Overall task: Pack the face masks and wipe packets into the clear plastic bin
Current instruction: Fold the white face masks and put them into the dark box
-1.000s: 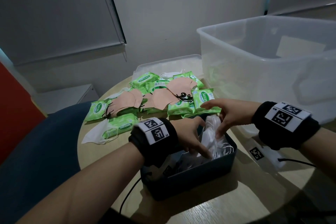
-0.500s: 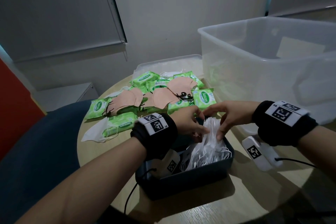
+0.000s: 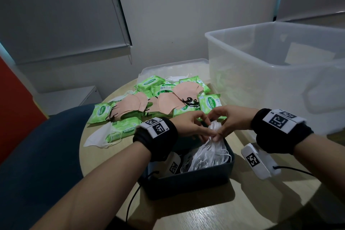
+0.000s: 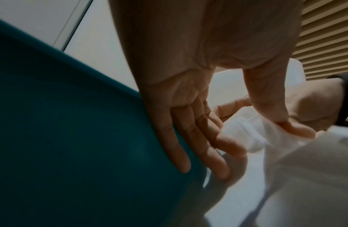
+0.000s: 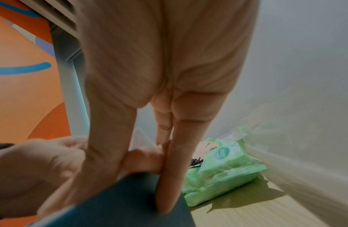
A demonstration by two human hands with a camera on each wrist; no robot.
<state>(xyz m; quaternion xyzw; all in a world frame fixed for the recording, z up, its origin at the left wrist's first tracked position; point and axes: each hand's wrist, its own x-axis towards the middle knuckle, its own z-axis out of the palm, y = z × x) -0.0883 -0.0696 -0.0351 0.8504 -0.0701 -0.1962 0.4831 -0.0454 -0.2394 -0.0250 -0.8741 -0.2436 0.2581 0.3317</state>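
Observation:
A bundle of white face masks (image 3: 209, 152) lies in a dark teal box (image 3: 186, 183) near the table's front. My left hand (image 3: 206, 132) and right hand (image 3: 218, 135) meet at the bundle's far end and pinch it from either side. In the left wrist view, thumb and fingers (image 4: 227, 145) pinch a white mask (image 4: 245, 132) beside the box wall (image 4: 72, 138). Green wipe packets (image 3: 211, 102) and peach masks (image 3: 168, 102) lie heaped behind the box. The clear plastic bin (image 3: 280, 80) stands at the right with its top open.
One white mask (image 3: 97, 139) lies by the table's left edge. The bin's clear lid (image 3: 173, 67) sits behind the heap. A wipe packet (image 5: 223, 158) lies against the bin wall (image 5: 305, 107). A blue chair (image 3: 37, 155) stands at the left.
My left hand has come up out of the box to meet the right hand. Together they have gathered the white masks at the box's far end.

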